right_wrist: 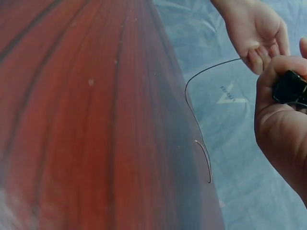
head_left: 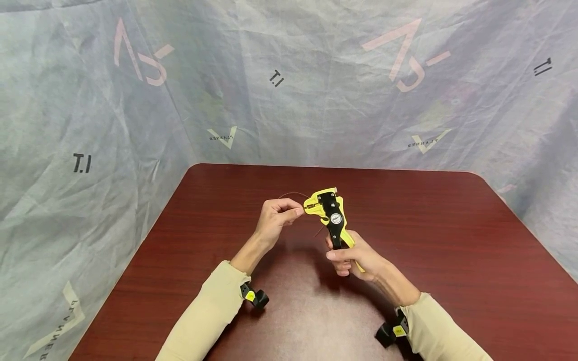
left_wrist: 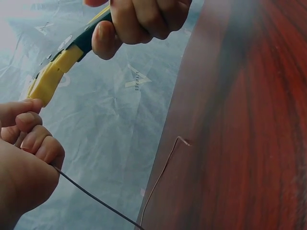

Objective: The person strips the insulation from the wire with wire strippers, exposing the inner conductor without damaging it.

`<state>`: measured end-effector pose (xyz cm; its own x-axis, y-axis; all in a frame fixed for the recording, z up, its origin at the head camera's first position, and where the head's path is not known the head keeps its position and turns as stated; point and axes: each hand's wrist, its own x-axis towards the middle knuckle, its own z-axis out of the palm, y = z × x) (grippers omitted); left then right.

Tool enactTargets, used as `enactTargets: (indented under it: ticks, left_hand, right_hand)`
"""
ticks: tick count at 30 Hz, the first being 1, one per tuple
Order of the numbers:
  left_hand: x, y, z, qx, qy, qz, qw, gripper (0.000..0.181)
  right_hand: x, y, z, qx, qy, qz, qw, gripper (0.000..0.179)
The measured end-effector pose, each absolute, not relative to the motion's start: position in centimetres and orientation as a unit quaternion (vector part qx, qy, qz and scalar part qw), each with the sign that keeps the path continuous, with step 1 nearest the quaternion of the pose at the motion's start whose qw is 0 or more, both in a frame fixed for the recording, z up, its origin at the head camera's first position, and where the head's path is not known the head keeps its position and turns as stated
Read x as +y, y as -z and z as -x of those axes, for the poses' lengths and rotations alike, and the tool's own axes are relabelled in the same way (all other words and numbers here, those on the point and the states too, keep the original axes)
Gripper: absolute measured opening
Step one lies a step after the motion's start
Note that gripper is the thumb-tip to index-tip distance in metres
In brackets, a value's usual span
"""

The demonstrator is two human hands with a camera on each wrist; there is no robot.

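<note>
A yellow and black wire stripper (head_left: 335, 213) is held up above the table, its head toward the left. My right hand (head_left: 361, 258) grips its handles, fingers curled round them. Thumb and fingertips of my left hand (head_left: 276, 219) pinch a thin dark wire (left_wrist: 98, 199) right beside the stripper's yellow nose. The wire's end there is mostly hidden by fingers and tool. From the left hand the rest of the wire loops away and hangs down, as the right wrist view shows, ending in a bent tip (left_wrist: 184, 142).
Both hands are above a reddish-brown wooden table (head_left: 429, 230). Grey printed cloth (head_left: 316, 90) hangs behind the table and along its sides. A black camera mount (head_left: 256, 297) is strapped at the left wrist, another camera mount (head_left: 392, 332) at the right.
</note>
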<state>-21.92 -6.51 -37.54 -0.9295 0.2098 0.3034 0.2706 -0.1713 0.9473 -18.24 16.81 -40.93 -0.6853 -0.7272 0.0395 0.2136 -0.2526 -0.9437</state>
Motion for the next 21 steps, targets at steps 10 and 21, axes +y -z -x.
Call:
enactTargets:
  ticks: [10, 21]
  left_hand:
    - [-6.8, 37.8, 22.3, -0.651, 0.737, 0.182, 0.024, 0.018]
    - [-10.9, 39.0, 23.2, -0.675, 0.722, 0.140, 0.059, 0.016]
  right_hand:
    - [17.3, 40.9, 18.6, 0.505, 0.757, 0.259, 0.323, 0.017]
    - [21.0, 40.8, 19.3, 0.451, 0.787, 0.260, 0.331, 0.030]
